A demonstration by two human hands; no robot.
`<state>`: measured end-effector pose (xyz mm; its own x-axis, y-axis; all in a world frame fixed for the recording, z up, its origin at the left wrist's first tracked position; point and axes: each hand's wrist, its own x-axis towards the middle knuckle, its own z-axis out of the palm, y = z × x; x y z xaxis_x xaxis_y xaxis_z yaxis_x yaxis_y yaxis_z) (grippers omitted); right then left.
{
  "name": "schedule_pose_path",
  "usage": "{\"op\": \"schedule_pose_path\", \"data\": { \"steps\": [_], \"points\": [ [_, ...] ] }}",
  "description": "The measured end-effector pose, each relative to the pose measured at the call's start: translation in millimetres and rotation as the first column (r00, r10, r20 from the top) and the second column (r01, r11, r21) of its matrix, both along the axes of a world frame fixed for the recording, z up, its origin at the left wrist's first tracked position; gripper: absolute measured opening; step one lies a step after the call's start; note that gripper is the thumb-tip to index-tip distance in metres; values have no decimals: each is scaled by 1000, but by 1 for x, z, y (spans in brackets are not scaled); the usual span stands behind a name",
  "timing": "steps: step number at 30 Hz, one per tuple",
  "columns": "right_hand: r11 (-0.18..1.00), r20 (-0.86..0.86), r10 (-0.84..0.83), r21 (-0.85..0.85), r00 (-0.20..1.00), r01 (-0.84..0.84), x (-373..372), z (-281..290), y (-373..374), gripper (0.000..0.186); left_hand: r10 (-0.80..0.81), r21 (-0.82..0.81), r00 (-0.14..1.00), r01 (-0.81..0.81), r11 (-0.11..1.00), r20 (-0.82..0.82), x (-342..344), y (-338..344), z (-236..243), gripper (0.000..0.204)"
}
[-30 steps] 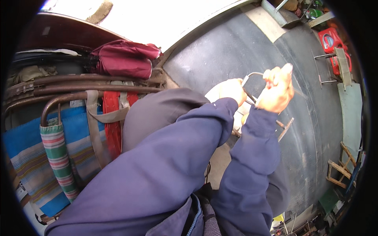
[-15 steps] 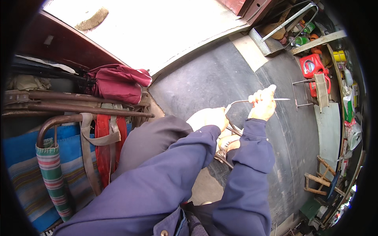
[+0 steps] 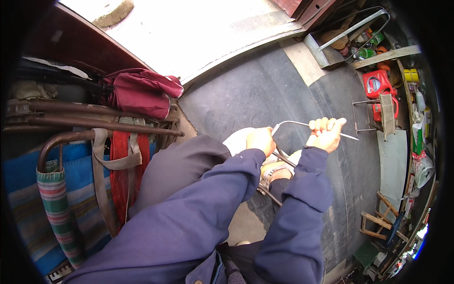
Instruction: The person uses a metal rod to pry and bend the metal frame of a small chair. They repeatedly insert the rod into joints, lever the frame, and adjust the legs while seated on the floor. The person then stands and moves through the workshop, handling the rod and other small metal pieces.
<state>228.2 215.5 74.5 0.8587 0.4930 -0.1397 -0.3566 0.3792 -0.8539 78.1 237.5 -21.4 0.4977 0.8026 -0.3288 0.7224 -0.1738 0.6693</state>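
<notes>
My right hand [image 3: 326, 134] is closed in a fist around a thin bent metal rod [image 3: 294, 122], whose pointed tip sticks out to the right. At the rod's other end, a pale bent part runs down into my closed left hand [image 3: 260, 141]. Brown metal tubes [image 3: 285, 159] slant out below my hands, close to my left fist. Something pale and rounded [image 3: 275, 168] lies among the tubes, partly hidden by my right sleeve; its kind is unclear. My knee in dark trousers [image 3: 189, 158] is beside my left forearm.
On the left are a folded maroon cloth [image 3: 139, 93], brown tubular frames [image 3: 94, 122] and striped fabric [image 3: 60, 206]. A metal dustpan [image 3: 324, 53] stands at the far right, near a bright doorway. Along the right are red jugs [image 3: 378, 87], a small stool [image 3: 388, 111] and a wooden frame [image 3: 380, 220].
My right hand has moved down and slightly right, and the rod's pointed end now tilts downward. My left hand stays at nearly the same place. The whole view has shifted slightly.
</notes>
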Motion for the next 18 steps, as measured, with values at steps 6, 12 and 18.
{"op": "schedule_pose_path", "data": {
  "steps": [6, 12, 18],
  "points": [
    [998, 82, -67, -17, 994, 68, -20, 9, 5, 56, -13, -26, 1000, 13, 1000, -18, 0, 0, -2, 24],
    [997, 76, -62, -37, 995, 65, -9, 11, 10, 58, -6, -67, 1000, 6, 998, -13, 1, 2, 1, 23],
    [990, 56, -139, -4, 989, 139, -1, 6, 6, 56, -5, -46, 1000, 5, 999, -1, 1, 2, -1, 22]
  ]
}}
